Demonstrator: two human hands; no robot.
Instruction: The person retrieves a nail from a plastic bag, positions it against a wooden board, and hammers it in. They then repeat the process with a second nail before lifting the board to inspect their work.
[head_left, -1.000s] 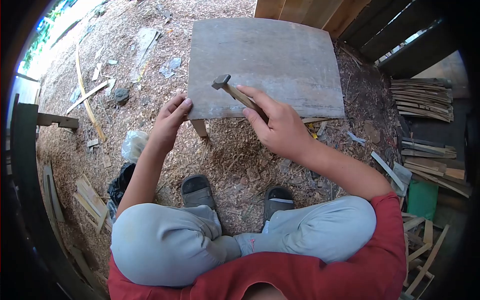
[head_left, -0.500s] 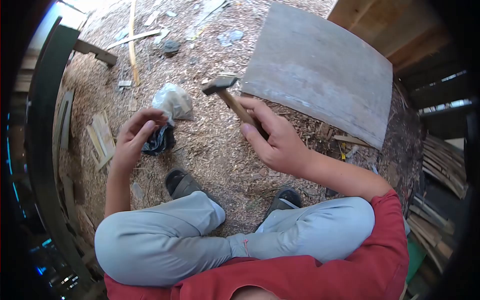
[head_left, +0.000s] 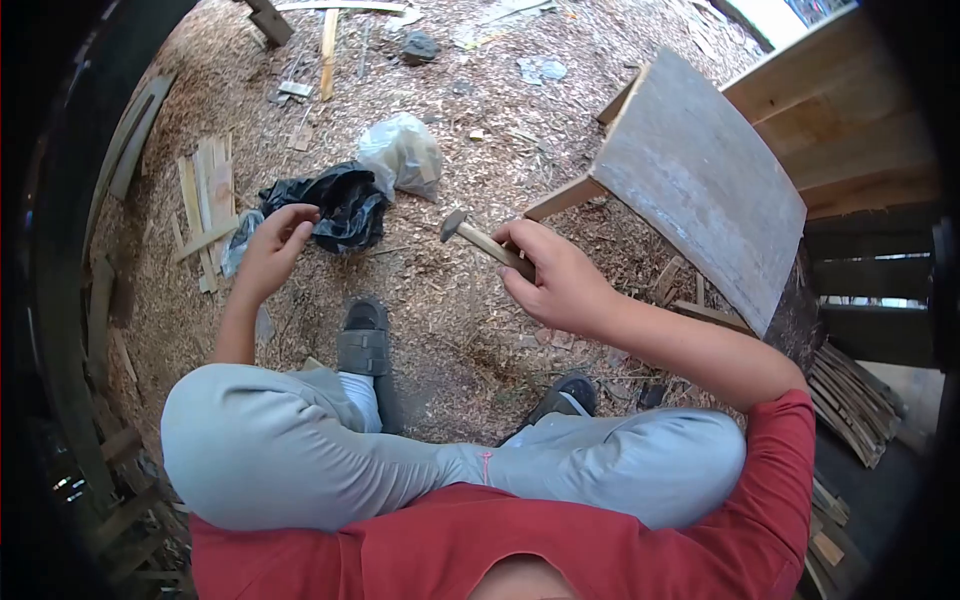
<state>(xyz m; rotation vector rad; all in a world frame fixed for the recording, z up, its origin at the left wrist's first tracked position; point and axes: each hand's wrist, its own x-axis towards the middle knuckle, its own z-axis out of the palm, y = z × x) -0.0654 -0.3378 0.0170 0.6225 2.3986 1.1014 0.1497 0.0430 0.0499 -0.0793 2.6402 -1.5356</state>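
My right hand (head_left: 555, 275) grips a hammer (head_left: 482, 239) by its wooden handle, the dark metal head pointing up and to the left. My left hand (head_left: 272, 255) is raised over the ground on the left, fingers loosely curled and a gap showing between them and the thumb. I see nothing held in it. Just beyond its fingertips lies a black plastic bag (head_left: 345, 205), and a clear plastic bag (head_left: 402, 155) with pale contents sits behind that. To the right of the hammer, a grey board (head_left: 700, 180) rests raised on wooden pieces.
Wood chips cover the ground (head_left: 450, 340). Thin wooden slats (head_left: 207, 200) lie at the left, and more slats (head_left: 850, 400) are stacked at the right. A wooden panel (head_left: 830, 120) stands behind the board. My sandalled feet (head_left: 365, 345) are below the hands.
The view has shifted, showing more of the black bag and the supports under the board. My right hand still holds the hammer, its head now lower. My left foot has turned straighter.
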